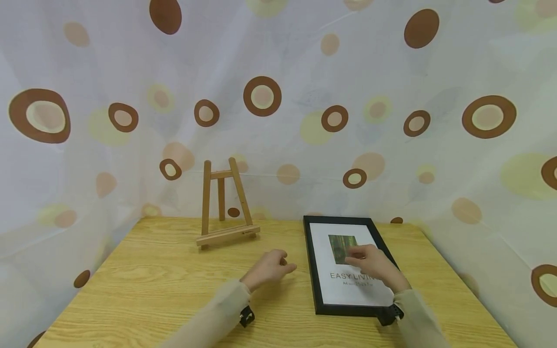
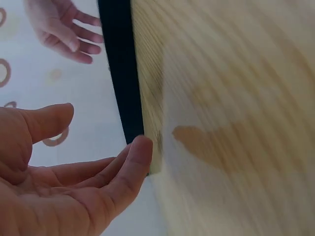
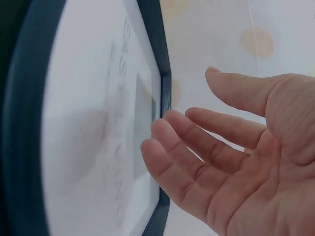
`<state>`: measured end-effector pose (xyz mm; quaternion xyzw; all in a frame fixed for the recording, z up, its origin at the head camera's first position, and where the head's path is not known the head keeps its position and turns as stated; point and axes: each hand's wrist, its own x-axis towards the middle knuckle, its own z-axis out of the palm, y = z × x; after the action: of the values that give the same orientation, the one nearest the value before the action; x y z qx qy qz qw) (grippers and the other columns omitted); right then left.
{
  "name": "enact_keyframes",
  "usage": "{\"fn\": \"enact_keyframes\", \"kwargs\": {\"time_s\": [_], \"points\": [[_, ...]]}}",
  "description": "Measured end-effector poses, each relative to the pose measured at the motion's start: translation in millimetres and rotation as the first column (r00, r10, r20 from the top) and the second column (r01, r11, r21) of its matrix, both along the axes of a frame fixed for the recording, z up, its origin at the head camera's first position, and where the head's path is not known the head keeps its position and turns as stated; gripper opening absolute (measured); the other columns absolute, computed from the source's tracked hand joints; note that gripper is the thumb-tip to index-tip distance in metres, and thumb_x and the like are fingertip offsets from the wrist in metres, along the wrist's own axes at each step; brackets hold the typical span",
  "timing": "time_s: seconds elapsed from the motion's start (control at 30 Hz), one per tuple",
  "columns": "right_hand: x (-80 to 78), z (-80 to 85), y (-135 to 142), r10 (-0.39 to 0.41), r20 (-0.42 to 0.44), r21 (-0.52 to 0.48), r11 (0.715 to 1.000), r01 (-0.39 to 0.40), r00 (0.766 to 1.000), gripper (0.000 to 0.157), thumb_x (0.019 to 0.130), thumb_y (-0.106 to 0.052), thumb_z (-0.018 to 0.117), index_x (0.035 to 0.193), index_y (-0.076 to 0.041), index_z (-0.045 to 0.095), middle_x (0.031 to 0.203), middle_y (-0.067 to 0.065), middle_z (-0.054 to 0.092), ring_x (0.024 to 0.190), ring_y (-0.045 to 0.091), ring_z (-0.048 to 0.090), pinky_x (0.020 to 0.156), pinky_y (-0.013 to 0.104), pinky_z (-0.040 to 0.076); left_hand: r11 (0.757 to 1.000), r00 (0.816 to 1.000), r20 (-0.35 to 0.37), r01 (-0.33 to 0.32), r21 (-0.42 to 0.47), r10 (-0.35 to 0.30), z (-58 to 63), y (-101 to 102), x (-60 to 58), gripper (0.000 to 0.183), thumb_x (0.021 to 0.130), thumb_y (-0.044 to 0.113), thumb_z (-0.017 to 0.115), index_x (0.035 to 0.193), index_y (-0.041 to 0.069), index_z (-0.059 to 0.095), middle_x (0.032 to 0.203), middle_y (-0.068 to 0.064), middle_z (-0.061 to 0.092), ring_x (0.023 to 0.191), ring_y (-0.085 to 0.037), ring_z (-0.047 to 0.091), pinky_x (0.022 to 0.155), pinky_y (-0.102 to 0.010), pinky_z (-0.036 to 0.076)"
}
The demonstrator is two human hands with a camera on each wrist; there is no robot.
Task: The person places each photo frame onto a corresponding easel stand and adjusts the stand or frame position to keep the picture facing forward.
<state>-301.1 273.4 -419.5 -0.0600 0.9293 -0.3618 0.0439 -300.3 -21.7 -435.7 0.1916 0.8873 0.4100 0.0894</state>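
Note:
A black picture frame point(image 1: 339, 310) lies flat at the right of the table, its white insert point(image 1: 324, 290) printed with a small forest picture and "EASY LIVING". Over the frame's lower right half is my right hand point(image 1: 372, 263), fingers loosely bent and holding nothing. In the right wrist view the right hand point(image 3: 221, 162) has its fingers spread, thumb apart from them. To the left of the frame, my left hand point(image 1: 269, 268) hovers with relaxed fingers, nothing in its grasp. The left wrist view shows the left hand's point(image 2: 83, 196) fingertips overlapping the frame's black edge point(image 2: 120, 64).
A small wooden easel point(image 1: 228, 234) stands at the back left of the wooden table point(image 1: 143, 280). A white curtain with brown and yellow dots point(image 1: 296, 145) hangs behind the table and along both sides.

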Motion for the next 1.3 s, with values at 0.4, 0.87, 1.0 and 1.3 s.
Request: {"fn": "enact_keyframes", "kwargs": {"time_s": [0.4, 0.87, 1.0, 1.3], "points": [[9.3, -3.6, 45, -0.116, 0.130, -0.073, 0.989, 0.126, 0.985, 0.053, 0.086, -0.035, 0.060, 0.118, 0.007, 0.053, 0.105, 0.016, 0.060, 0.084, 0.020, 0.056, 0.065, 0.034, 0.052, 0.982, 0.992, 0.122, 0.009, 0.190, -0.033, -8.5, 21, 5.5, 0.053, 0.086, 0.022, 0.063, 0.122, -0.013, 0.046, 0.095, -0.015, 0.062, 0.075, -0.022, 0.062, 0.064, -0.034, 0.052], [18.0, -12.8, 97, -0.200, 0.085, -0.102, 0.973, 0.208, 0.976, 0.055, 0.089, -0.032, 0.057, 0.123, 0.010, 0.046, 0.116, 0.027, 0.051, 0.093, 0.032, 0.053, 0.069, 0.035, 0.051, 0.945, 0.973, 0.211, 0.024, 0.325, -0.098, -13.0, 39, 4.4, 0.043, 0.084, 0.007, 0.063, 0.116, -0.017, 0.049, 0.090, -0.014, 0.062, 0.079, -0.024, 0.063, 0.069, -0.035, 0.053], [16.9, -16.1, 110, -0.147, 0.150, -0.197, 0.965, 0.175, 0.978, 0.062, 0.090, -0.033, 0.055, 0.128, 0.012, 0.037, 0.124, 0.031, 0.044, 0.102, 0.033, 0.052, 0.077, 0.037, 0.050, 0.926, 0.958, 0.270, -0.018, 0.378, -0.092, -13.8, 38, 1.8, 0.038, 0.083, 0.002, 0.061, 0.115, -0.016, 0.051, 0.102, -0.020, 0.059, 0.084, -0.024, 0.063, 0.073, -0.036, 0.052], [16.9, -20.0, 139, 0.026, 0.359, -0.376, 0.919, 0.119, 0.933, 0.060, 0.090, -0.018, 0.057, 0.130, 0.018, 0.031, 0.115, 0.017, 0.056, 0.094, 0.019, 0.056, 0.078, 0.036, 0.049, 0.887, 0.904, 0.412, -0.094, 0.452, -0.114, -17.5, 36, -1.5, 0.033, 0.085, -0.002, 0.058, 0.115, -0.013, 0.053, 0.100, -0.017, 0.062, 0.086, -0.024, 0.063, 0.074, -0.036, 0.052]]}}
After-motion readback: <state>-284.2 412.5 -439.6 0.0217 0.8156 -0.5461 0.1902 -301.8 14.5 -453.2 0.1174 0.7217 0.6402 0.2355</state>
